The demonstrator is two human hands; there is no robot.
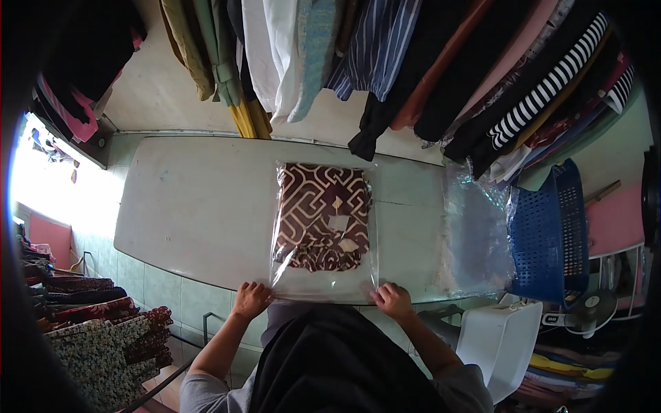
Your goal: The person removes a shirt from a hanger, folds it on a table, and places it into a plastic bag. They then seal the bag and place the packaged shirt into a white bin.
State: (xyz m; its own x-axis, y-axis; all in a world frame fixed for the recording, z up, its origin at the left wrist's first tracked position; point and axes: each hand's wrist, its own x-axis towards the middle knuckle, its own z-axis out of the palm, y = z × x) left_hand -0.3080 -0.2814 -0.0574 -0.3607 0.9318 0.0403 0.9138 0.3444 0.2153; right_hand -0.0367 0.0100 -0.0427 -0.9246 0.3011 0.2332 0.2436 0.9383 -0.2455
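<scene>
A folded brown garment with a cream geometric pattern [320,217] lies flat inside a clear plastic bag [323,289] on the table. Small pale tags show on the cloth. At the bag's near left corner, my left hand [253,299] is closed with its fingers pinching the plastic. My right hand [392,301] grips the near right corner in the same way, its fingertips partly hidden. Between my two hands the bag's near edge is stretched along the table's front edge.
A stack of clear plastic bags [475,234] lies on the table [193,206] to the right, beside a blue basket [551,234]. Clothes [385,48] hang above the far edge. A white bin [499,344] and a fan [595,310] stand at right; patterned garments [103,344] are at left.
</scene>
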